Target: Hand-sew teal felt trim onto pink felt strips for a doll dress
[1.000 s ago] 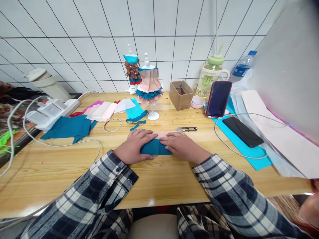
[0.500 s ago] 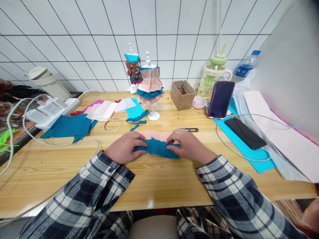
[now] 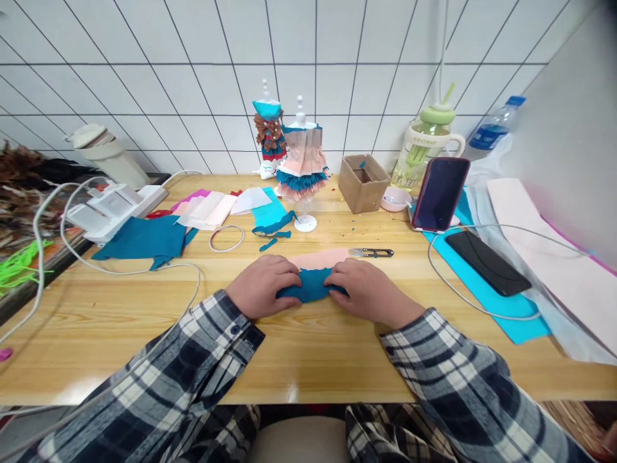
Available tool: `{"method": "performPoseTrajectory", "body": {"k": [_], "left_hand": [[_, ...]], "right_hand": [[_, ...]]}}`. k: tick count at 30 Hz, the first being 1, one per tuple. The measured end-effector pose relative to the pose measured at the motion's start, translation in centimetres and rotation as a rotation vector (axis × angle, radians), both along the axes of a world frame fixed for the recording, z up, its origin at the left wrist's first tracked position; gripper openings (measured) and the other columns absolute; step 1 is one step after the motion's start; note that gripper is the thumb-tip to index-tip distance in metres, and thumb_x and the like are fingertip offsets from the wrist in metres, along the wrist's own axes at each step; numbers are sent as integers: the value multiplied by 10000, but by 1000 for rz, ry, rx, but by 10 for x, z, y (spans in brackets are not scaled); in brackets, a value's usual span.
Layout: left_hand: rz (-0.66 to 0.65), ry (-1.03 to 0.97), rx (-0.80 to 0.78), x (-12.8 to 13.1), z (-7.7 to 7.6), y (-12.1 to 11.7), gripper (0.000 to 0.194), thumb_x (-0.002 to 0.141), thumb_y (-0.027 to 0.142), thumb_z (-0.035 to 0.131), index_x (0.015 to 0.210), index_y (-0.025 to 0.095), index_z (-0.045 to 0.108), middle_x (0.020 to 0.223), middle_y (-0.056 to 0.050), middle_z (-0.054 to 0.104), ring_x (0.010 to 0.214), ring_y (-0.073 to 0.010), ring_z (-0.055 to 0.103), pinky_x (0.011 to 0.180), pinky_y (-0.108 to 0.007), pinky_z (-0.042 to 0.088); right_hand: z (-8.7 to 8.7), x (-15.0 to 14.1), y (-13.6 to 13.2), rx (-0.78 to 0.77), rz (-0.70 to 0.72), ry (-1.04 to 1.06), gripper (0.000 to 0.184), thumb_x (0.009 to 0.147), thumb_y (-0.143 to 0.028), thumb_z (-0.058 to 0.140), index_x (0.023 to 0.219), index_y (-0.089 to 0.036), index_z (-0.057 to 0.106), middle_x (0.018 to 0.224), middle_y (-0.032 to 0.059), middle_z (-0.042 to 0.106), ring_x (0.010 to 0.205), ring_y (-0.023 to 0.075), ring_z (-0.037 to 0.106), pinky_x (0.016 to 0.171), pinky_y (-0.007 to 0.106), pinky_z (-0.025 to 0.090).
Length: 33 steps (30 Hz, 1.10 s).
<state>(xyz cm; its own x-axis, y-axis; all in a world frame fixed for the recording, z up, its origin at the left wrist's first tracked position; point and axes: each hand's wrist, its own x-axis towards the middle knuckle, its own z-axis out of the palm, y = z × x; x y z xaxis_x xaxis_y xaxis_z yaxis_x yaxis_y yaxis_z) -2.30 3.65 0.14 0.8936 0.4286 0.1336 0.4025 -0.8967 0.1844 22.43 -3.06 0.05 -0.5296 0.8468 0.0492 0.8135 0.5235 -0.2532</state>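
Note:
A small piece of teal felt (image 3: 311, 287) lies bunched on the wooden table (image 3: 299, 347) between my two hands. My left hand (image 3: 263, 286) pinches its left end and my right hand (image 3: 369, 289) pinches its right end, fingers curled. Just behind the felt lies a pale pink felt strip (image 3: 321, 258). Small thread snips (image 3: 371, 253) rest beyond my right hand.
Two mini mannequins with paper dresses (image 3: 301, 164) stand at the back. A cardboard box (image 3: 364, 182), a green-lidded cup (image 3: 427, 151), a propped phone (image 3: 439, 194), a flat phone (image 3: 486, 262) on cyan sheet, cables (image 3: 116, 270), teal fabric (image 3: 144, 236) and paper sheets (image 3: 212, 209) surround.
My hands went from pressing flat on the teal felt to pinching its ends, then moved closer together, bunching it. The camera view shifted slightly left.

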Motion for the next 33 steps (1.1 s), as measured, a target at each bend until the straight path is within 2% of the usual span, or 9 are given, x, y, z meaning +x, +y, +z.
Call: {"method": "performPoseTrajectory", "body": {"k": [3,6,9,12,15,19,24,29,33], "left_hand": [[-9,66,44,5,-3,-2,221,923,332,514,967,223,701,996,-67,703,963,-223,616,877,-381,443],[35,56,104,3,-1,-1,256,943,268,454,1004,233,700,1031,-64,704,1012,-235,593,908,-407,419],[116,-26,155,2,3,-4,278,930,389,506,1066,223,683,1073,-77,685,1025,-253,574,902,-417,411],[55,22,122,9,3,-10,358,873,525,572,999,213,694,995,-73,680,946,-244,582,834,-389,426],[28,101,133,16,-1,-13,268,927,415,518,951,219,700,900,-58,682,884,-226,583,791,-377,419],[51,101,185,17,-6,-12,235,938,267,467,937,231,699,877,-41,681,878,-215,585,812,-385,408],[112,83,143,15,-6,-10,223,924,232,451,892,213,671,864,-41,665,871,-209,593,802,-370,409],[164,64,61,15,-6,-8,203,912,228,450,928,204,652,889,-43,661,878,-211,601,795,-355,422],[213,65,25,17,-4,-11,206,899,214,440,927,199,643,892,-54,650,867,-212,600,795,-359,425]], "right_hand": [[1,2,-1,-21,-16,-28,188,866,-271,598,1016,-207,692,944,68,644,935,218,572,806,339,404],[-1,3,-1,-59,-62,-4,302,842,-317,657,1126,-216,640,1019,64,636,962,220,581,782,323,421],[-5,0,0,-67,-100,21,269,869,-281,626,1123,-194,604,1040,63,633,965,208,589,778,312,427],[-6,-5,1,-54,-120,-13,155,908,-274,567,1027,-189,617,984,61,630,922,199,595,756,308,422],[-6,-6,1,-48,-123,-43,189,919,-317,554,1053,-204,626,987,64,621,927,201,594,744,303,419],[-6,-1,1,-64,-116,-38,344,847,-408,655,1133,-220,617,1035,64,606,978,220,578,771,307,423],[-4,0,-2,-53,-110,-67,294,887,-200,511,1153,-245,628,1015,55,606,927,195,584,738,294,409],[-1,-5,-5,-25,-128,-90,313,838,-205,536,1140,-225,616,1027,70,609,979,225,571,777,312,407],[-4,-8,-3,-30,-156,-106,315,829,-91,464,1078,-218,609,1017,64,624,972,207,574,792,303,401]]}}
